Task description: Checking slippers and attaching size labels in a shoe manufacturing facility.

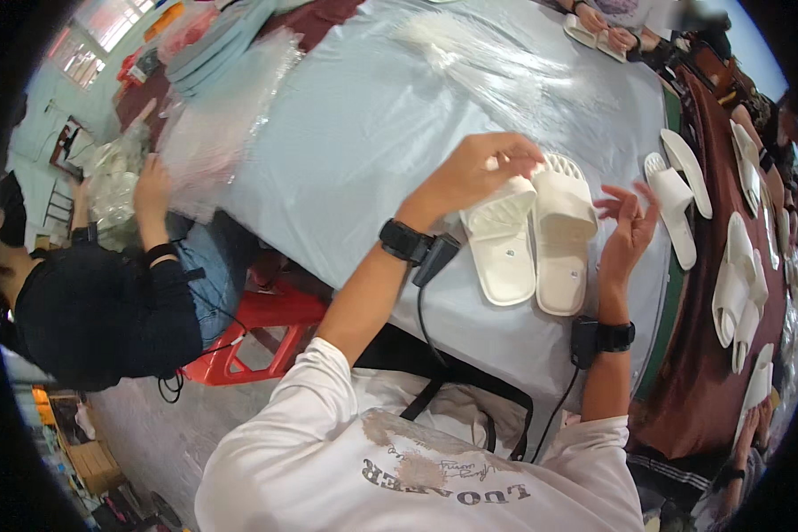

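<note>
Two cream-white slide slippers lie side by side on the pale cloth in front of me, soles down and toes pointing away. My left hand (pixel 496 167) is over the toe end of the left slipper (pixel 501 253), its fingers loosely bent with a gap by the thumb. Whether its fingertips touch the slipper is hard to make out. My right hand (pixel 628 226) is raised just right of the right slipper (pixel 562 257), fingers apart and holding nothing. A small round sticker shows on each insole.
Another slipper pair (pixel 674 195) lies right, near the table edge. More slippers (pixel 738 279) rest on a brown-covered surface (pixel 696 355). Clear plastic bags (pixel 226 133) are stacked far left, beside a seated person in black (pixel 106 310). Another person's hands (pixel 607 31) handle slippers at the far right.
</note>
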